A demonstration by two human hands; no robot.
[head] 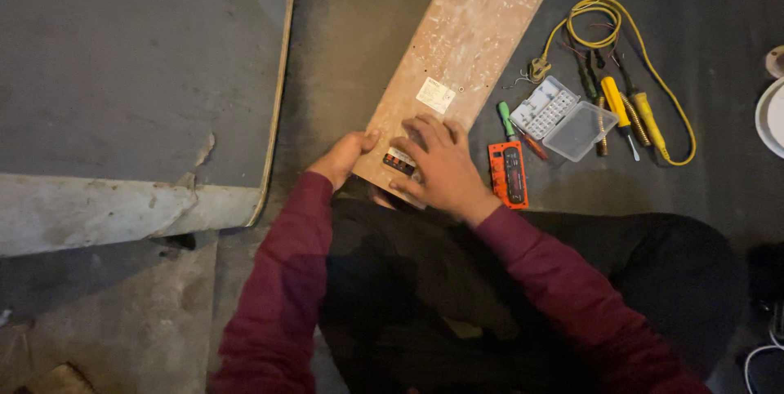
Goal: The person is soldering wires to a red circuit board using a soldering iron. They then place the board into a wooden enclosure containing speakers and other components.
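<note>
Seen from the head camera, a person in dark red sleeves sits on the floor with a long, speckled wooden panel (457, 59) lying lengthwise away from the lap, its near end at the knees. The left hand (343, 157) curls around the panel's near left edge, gripping it. The right hand (437, 169) lies flat on the panel's near end, fingers spread, beside a small dark terminal plate (398, 164) set into the wood. A white label (435, 94) sits further up the board. Just right of the panel lie an orange circuit module (508, 173), a green-handled screwdriver (507, 119), an open clear plastic box (563, 119), a yellow-handled tool (614, 100) and a soldering iron (645, 116) with a coiled yellow cord (592, 22). A grey slab (139, 75) fills the left.
</note>
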